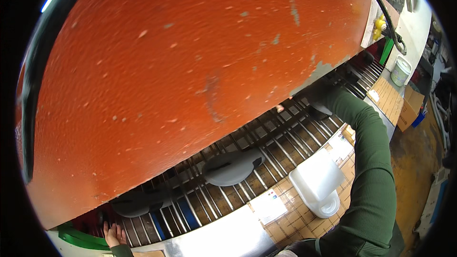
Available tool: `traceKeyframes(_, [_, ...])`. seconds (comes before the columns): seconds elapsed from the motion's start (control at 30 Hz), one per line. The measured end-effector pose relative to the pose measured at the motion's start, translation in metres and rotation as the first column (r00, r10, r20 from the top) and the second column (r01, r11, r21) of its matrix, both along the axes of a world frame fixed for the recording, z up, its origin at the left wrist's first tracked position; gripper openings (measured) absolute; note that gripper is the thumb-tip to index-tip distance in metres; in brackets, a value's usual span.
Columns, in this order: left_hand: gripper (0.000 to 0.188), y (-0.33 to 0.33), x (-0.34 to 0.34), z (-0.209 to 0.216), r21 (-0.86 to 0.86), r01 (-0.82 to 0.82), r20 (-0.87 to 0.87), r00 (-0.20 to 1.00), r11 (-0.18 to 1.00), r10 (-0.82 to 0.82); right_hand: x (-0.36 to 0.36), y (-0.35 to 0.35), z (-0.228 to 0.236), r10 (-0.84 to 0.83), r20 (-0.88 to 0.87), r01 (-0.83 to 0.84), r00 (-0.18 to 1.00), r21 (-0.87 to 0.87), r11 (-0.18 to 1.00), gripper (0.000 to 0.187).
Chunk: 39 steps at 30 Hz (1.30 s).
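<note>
My left hand (pixel 114 235) is at the lower left, fingers stretched upward and slightly apart beside the front edge of a row of metal rods (pixel 204 195). I see nothing in it. A dark grey moulded piece (pixel 138 204) lies on the rods just above and right of it. Another grey rounded piece (pixel 231 169) rests on the rods at mid-row. On the right, my green-sleeved right arm (pixel 369 147) reaches over the rods to the lower edge of a large orange panel (pixel 200 66). Shadow hides my right hand there, beside a grey piece (pixel 320 111).
A white plastic container (pixel 316 178) and a printed sheet (pixel 269 207) lie on cardboard along the near edge. Farther right are a small tub (pixel 401 70), a cardboard box (pixel 410 107) and a black cable (pixel 383 7). Green strips (pixel 81 238) edge the row's ends.
</note>
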<state>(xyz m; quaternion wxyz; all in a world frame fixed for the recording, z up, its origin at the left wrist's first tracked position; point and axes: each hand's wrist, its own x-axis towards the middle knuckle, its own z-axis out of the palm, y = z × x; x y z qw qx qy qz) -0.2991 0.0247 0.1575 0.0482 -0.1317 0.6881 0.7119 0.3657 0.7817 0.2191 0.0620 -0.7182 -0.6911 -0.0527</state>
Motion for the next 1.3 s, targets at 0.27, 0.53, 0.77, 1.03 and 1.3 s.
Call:
traceKeyframes(0.27, [0.062, 0.002, -0.010, -0.013, -0.047, -0.027, 0.046, 0.998, 0.999, 0.029, -0.040, 0.030, 0.003, 0.124, 0.005, -0.124, 0.992, 0.021, 0.992, 0.044])
traceKeyframes(0.53, [0.057, 0.023, -0.016, -0.040, -0.031, -0.102, 0.281, 0.954, 0.994, 0.107, -0.198, 0.033, -0.003, 0.462, -0.036, -0.463, 0.886, -0.035, 0.886, 0.048])
traceKeyframes(0.77, [0.074, 0.067, 0.033, -0.055, 0.111, 0.168, 0.472, 0.858, 0.980, -0.200, -0.234, -0.002, 0.013, 0.648, 0.012, -0.647, 0.761, -0.036, 0.761, 0.051])
traceKeyframes(1.03, [0.071, 0.104, 0.012, -0.113, 0.119, 0.246, 0.381, 0.883, 0.962, -0.273, -0.186, -0.118, 0.041, 0.862, -0.158, -0.848, 0.482, 0.163, 0.504, 0.051])
traceKeyframes(1.3, [0.073, 0.143, -0.018, -0.121, -0.128, 0.067, 0.194, 0.980, 0.989, -0.041, -0.022, -0.281, 0.053, 0.838, -0.387, -0.745, 0.385, 0.405, 0.530, 0.015])
